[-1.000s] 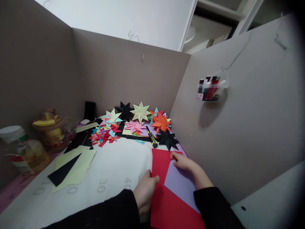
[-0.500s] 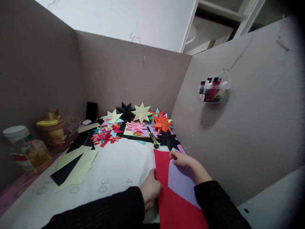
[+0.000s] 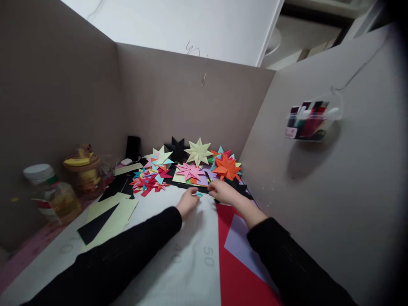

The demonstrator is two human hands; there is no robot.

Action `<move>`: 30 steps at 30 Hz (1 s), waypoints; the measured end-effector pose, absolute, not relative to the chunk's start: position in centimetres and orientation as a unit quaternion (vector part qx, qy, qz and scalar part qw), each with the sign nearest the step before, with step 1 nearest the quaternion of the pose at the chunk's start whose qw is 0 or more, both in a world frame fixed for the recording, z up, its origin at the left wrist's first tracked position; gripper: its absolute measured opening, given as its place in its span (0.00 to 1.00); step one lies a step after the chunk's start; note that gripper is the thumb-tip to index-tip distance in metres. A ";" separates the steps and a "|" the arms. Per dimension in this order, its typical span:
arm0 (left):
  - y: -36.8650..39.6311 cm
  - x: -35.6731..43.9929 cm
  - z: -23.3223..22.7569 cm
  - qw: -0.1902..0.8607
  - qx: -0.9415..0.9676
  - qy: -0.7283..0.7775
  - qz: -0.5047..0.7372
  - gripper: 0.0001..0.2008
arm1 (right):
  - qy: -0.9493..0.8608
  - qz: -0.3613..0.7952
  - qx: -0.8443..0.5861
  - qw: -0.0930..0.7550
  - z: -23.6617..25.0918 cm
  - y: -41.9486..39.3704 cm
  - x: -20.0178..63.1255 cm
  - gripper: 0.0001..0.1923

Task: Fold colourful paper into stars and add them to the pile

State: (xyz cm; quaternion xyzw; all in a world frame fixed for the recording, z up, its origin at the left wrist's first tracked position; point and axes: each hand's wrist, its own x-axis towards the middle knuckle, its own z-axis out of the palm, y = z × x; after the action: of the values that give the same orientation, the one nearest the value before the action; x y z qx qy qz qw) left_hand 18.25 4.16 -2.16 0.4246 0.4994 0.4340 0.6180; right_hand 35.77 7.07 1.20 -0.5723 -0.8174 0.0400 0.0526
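Observation:
My right hand reaches over the yellow-and-black utility knife, its fingers curled round the handle, which they mostly cover. The blade end points away, toward the paper stars. My left hand hovers at the far side of the white mat, fingers loosely bent and apart, with nothing visible in them. Just beyond its fingertips lies a small light-blue paper scrap. Under my right forearm rest a large red sheet and a lilac sheet on top of it.
Folded paper stars, among them an orange star and a pink star, crowd the back. Pale-green strips and a black strip lie left. A jar stands far left; a clear holder hangs on the right wall.
Both hands have left the red and lilac sheets and moved forward. The right hand now covers the utility knife; the left is beside the blue scrap. The view has turned slightly left.

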 end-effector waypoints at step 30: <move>13.2 17.0 -6.3 0.645 0.286 0.489 0.513 0.18 | -0.651 0.000 -0.718 0.248 -6.4 16.3 33.9 0.13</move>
State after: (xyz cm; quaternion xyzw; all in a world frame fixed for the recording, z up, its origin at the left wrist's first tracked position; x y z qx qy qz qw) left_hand 17.02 13.23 -6.32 0.2862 0.4889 0.5131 0.6449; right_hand 33.91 16.27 -6.38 -0.7175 -0.6507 0.0003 0.2484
